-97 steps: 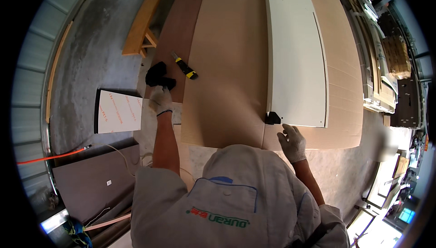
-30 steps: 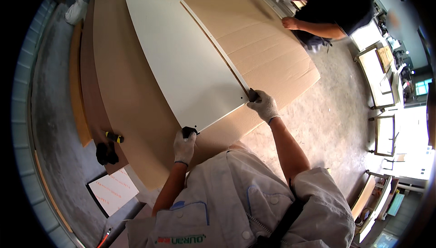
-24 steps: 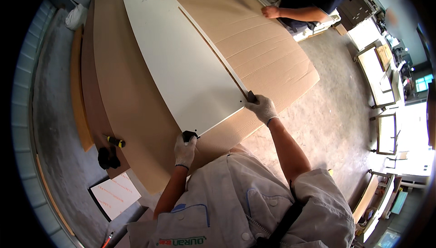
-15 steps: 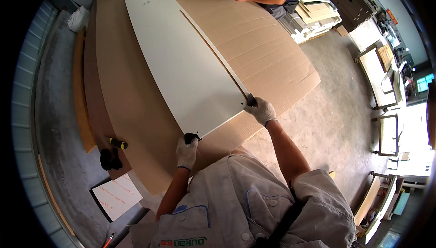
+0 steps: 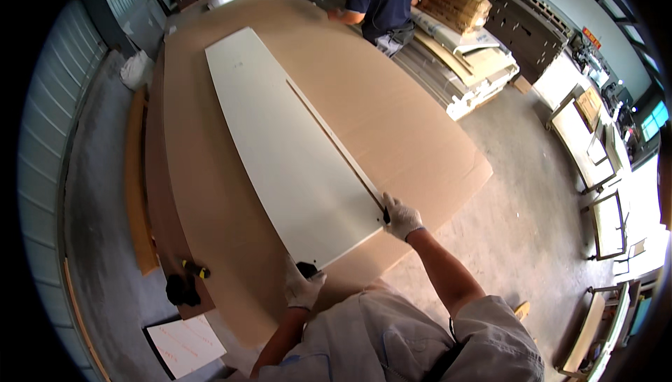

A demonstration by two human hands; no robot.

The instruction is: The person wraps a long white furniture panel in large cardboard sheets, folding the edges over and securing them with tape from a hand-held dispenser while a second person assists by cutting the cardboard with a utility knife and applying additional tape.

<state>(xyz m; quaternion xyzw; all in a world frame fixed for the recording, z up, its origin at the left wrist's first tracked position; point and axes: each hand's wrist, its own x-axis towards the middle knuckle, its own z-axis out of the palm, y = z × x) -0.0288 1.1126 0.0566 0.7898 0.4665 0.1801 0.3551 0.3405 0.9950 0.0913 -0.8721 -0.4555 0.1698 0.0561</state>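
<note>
A long white panel lies lengthwise on a large brown cardboard sheet. A narrow slot runs along its right side. Its near left corner bears a black corner protector, and my gloved left hand is closed on that corner. A second black corner protector sits at the near right corner, partly hidden by my gloved right hand, which is closed round it. Both gloves are whitish knit.
A utility knife and black gloves or cloth lie at the left edge. Below them is a white sheet with red writing. Another person stands at the far side, beside stacked boards. Wheeled carts stand at right.
The view has tilted up, so the panel and both hands appear lower. Both hands remain at the same corners. The other person's torso now shows, further left.
</note>
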